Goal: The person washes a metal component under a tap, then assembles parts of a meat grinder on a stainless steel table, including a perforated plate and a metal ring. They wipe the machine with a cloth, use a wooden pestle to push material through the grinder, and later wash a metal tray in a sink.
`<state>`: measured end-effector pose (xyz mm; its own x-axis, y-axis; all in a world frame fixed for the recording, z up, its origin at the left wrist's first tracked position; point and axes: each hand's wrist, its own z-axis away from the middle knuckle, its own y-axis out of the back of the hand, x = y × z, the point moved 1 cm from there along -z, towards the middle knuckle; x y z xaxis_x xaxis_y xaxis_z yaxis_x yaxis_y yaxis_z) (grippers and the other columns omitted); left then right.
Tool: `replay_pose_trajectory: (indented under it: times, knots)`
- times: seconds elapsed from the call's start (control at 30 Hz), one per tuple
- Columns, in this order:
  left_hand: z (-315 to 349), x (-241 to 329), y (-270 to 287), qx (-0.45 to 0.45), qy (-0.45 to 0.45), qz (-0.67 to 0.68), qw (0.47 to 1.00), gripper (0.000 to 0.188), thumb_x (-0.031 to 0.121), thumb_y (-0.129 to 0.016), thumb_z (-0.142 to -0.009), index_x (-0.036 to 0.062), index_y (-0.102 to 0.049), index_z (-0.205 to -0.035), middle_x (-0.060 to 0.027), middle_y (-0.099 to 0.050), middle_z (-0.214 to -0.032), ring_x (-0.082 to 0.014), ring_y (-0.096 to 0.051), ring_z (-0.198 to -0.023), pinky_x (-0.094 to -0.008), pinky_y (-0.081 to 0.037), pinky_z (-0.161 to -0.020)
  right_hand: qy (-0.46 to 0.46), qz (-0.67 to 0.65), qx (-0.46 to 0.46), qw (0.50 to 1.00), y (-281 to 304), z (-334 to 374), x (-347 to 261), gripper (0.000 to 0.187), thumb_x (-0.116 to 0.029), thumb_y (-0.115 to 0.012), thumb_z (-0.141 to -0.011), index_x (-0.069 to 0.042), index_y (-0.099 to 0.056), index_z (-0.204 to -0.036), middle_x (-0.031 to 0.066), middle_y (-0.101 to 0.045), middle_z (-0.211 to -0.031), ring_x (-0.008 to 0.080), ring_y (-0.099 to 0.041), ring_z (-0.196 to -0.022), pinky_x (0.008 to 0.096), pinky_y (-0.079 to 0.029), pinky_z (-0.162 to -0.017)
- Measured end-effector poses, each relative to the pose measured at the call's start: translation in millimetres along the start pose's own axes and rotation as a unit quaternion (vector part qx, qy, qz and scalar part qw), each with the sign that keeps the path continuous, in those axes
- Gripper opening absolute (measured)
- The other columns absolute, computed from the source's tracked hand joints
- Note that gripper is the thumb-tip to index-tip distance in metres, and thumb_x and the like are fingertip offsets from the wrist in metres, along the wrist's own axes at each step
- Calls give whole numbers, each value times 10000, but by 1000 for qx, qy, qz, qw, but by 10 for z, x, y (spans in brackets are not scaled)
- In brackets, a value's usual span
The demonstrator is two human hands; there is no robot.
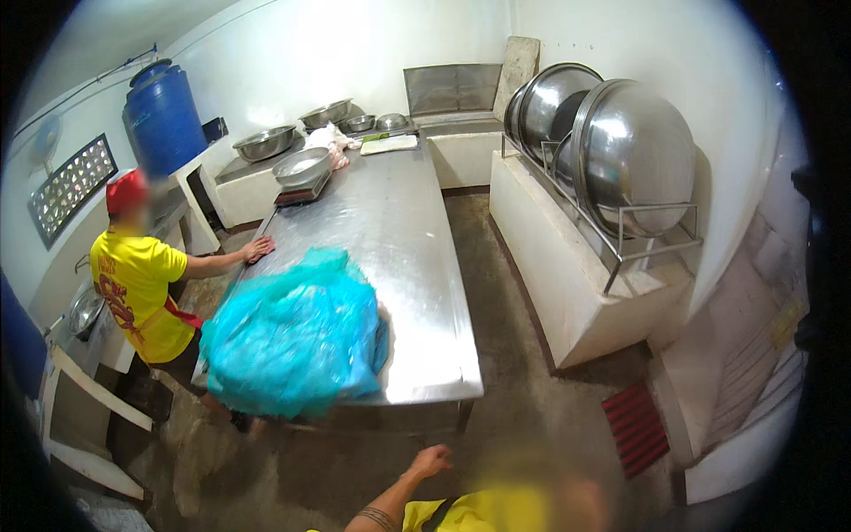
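My left hand (pixel 432 461) comes in from the lower edge, held over the floor short of the steel table (pixel 403 239). Its fingers look loosely curled, and nothing shows in them. A blurred skin-coloured patch lies right of the yellow shirt at the bottom; whether it is my right hand I cannot tell. Nearest to my left hand, a big crumpled bundle of turquoise plastic sheeting or netting (pixel 292 332) covers the table's near left corner. Past it, a co-worker's hand (pixel 257 249) presses a small dark red cloth (pixel 260 256) on the table's left edge.
The co-worker (pixel 133 275) in yellow stands left of the table. A steel bowl (pixel 303 167) sits on a scale (pixel 304 191); basins (pixel 264 144) line the back. Right, large steel pans (pixel 634 146) lean in a rack on a white ledge (pixel 567 266). A red floor mat (pixel 636 430) lies below.
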<state>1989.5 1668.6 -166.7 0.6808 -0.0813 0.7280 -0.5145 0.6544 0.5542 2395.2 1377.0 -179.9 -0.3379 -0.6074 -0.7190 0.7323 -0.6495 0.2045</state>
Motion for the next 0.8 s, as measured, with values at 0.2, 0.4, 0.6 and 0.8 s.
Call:
replay_pose_trajectory:
  times: [0.2, 0.4, 0.6, 0.8]
  knots:
    - [-2275, 1844, 375, -47, -110, 196, 973, 296, 108, -541, -951, 85, -640, -1229, -128, -717, -1125, -244, -693, -1038, -368, -521, -910, -59, -36, 3, 998, 215, -1898, -781, 136, -124, -610, -927, -22, -610, -1017, 128, -703, -782, 212, -685, -609, 295, -506, -506]
    - [-3686, 1840, 856, 65, 10, 3, 998, 278, 145, -588, -932, 118, -674, -1195, -149, -710, -1133, -290, -682, -1058, -381, -525, -932, 29, 27, -136, 990, -994, -3784, -3150, 130, -134, -620, -929, -41, -620, -1019, 117, -704, -817, 203, -684, -652, 299, -518, -546]
    - [-4406, 1247, 1305, 177, 195, 244, 933, 198, 126, -585, -950, 44, -658, -1114, -102, -711, -917, -197, -686, -864, -352, -559, -718, 164, 41, -299, 939, -2698, -5131, -5729, 241, -230, -602, -1010, 1, -622, -1080, 97, -685, -882, 169, -676, -758, 314, -584, -716]
    - [-5957, 941, 2179, 138, 264, 325, 898, 150, 114, -605, -956, 54, -637, -1091, -44, -636, -998, -179, -653, -814, -323, -561, -652, 132, 209, -192, 950, -3688, -6571, -6824, 165, -152, -617, -933, -23, -676, -1018, 111, -705, -813, 186, -690, -706, 327, -559, -648]
